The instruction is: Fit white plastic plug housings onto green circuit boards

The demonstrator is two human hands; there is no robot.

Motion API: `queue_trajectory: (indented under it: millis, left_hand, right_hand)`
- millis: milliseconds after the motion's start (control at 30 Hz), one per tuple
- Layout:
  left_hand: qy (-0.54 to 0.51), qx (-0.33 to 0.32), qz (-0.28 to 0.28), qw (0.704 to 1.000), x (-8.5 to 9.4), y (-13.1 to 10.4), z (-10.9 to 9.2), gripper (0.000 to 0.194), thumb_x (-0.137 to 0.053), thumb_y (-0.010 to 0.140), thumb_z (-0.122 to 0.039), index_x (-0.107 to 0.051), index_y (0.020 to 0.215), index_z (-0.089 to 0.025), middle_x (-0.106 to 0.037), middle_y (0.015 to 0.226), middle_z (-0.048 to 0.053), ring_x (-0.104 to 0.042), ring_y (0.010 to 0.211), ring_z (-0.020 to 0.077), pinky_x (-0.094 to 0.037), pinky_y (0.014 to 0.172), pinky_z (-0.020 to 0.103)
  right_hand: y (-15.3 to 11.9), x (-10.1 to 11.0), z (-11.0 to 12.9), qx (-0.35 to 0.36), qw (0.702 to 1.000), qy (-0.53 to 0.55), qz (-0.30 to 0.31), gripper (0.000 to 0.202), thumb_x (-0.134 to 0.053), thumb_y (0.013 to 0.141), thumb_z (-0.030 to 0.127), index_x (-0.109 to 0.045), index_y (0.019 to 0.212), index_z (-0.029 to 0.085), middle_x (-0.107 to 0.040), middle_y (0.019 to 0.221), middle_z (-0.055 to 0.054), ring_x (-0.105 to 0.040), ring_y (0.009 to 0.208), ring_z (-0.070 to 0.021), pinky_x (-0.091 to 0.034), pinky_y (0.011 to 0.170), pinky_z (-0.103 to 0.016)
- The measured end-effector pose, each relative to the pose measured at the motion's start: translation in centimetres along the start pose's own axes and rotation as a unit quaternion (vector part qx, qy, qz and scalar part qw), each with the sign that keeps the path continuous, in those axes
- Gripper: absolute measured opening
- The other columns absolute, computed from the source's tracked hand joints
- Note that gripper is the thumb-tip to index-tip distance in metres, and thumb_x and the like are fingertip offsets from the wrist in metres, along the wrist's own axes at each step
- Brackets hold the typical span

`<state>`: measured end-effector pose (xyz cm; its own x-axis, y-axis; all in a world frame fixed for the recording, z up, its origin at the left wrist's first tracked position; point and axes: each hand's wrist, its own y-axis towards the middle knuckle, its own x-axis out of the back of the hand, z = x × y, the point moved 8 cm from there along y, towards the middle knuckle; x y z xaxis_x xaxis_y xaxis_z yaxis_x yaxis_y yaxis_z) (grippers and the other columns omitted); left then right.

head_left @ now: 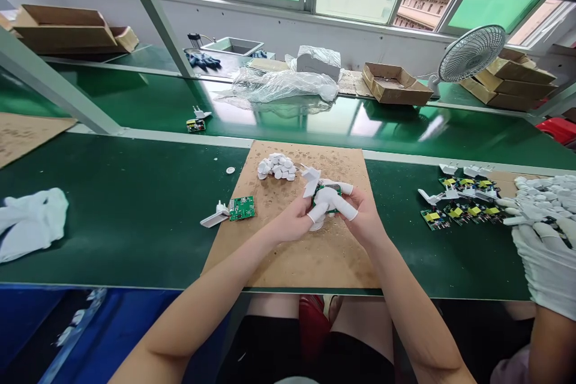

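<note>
Both my hands meet over a brown board (pixel 288 258), their fingertips in white covers. Between them is a green circuit board (pixel 333 190) with a white plug part (pixel 311 179) at its upper left. My left hand (pixel 299 216) grips it from the left, and my right hand (pixel 355 207) holds its right side; the fingers partly hide it. A pile of small white pieces (pixel 276 166) lies behind my hands. To the left, another green circuit board (pixel 242 208) with a white plug part (pixel 216 216) rests across the brown board's left edge.
Several circuit boards (pixel 474 212) stand right, beside a co-worker's white-gloved hand (pixel 546 258) and a white heap (pixel 551 192). A white glove (pixel 33 222) lies far left. Behind are one more circuit board (pixel 195 125), plastic wrap (pixel 283 85), an open carton (pixel 396 87) and a fan (pixel 471 54).
</note>
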<state>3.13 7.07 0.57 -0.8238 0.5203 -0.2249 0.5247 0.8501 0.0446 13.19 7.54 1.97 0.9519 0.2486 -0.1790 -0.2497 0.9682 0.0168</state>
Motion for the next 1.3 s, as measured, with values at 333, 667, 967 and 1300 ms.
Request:
queue_trajectory:
  millis: [333,667,967,1300]
  left_hand:
    - [-0.089,-0.002,-0.050,0.995,0.0,0.0,0.0,0.056,-0.069,0.077,-0.066,-0.049,0.103,-0.020,-0.042,0.061,-0.009,-0.032,0.048,0.0056,-0.025,0.042,0.018]
    - [-0.116,-0.013,-0.019,0.993,-0.1,0.1,-0.1,0.056,-0.066,0.082,-0.061,-0.051,0.114,-0.018,-0.049,0.067,-0.005,-0.036,0.050,0.0071,-0.030,0.045,0.021]
    - [0.019,-0.050,-0.007,0.999,-0.8,-0.3,-1.4,0.046,-0.076,0.080,-0.038,-0.054,0.117,-0.021,-0.057,0.089,0.002,-0.048,0.072,0.0119,-0.043,0.064,0.024]
    - [-0.129,-0.003,-0.007,0.992,-0.5,0.2,-0.1,0.060,-0.068,0.080,-0.064,-0.052,0.113,-0.016,-0.053,0.064,-0.004,-0.034,0.046,0.0061,-0.026,0.043,0.021]
  right_hand:
    - [-0.2,-1.1,1.3,0.075,0.995,-0.052,0.045,0.052,-0.083,0.072,0.053,-0.067,0.112,0.023,-0.071,0.116,-0.011,-0.065,0.112,-0.0258,-0.054,0.098,-0.043]
    - [-0.2,-0.7,0.9,0.038,0.998,-0.026,0.047,0.054,-0.081,0.074,0.054,-0.068,0.115,0.022,-0.072,0.108,-0.009,-0.066,0.090,-0.0215,-0.057,0.071,-0.032]
    - [-0.2,0.4,0.8,0.047,0.997,-0.048,-0.048,0.039,-0.076,0.075,0.056,-0.071,0.092,0.021,-0.069,0.080,-0.004,-0.057,0.063,-0.0153,-0.052,0.057,-0.031]
    - [-0.3,-0.8,1.3,0.043,0.998,-0.050,0.011,0.047,-0.077,0.077,0.055,-0.071,0.110,0.022,-0.073,0.095,-0.006,-0.061,0.068,-0.0143,-0.054,0.061,-0.029]
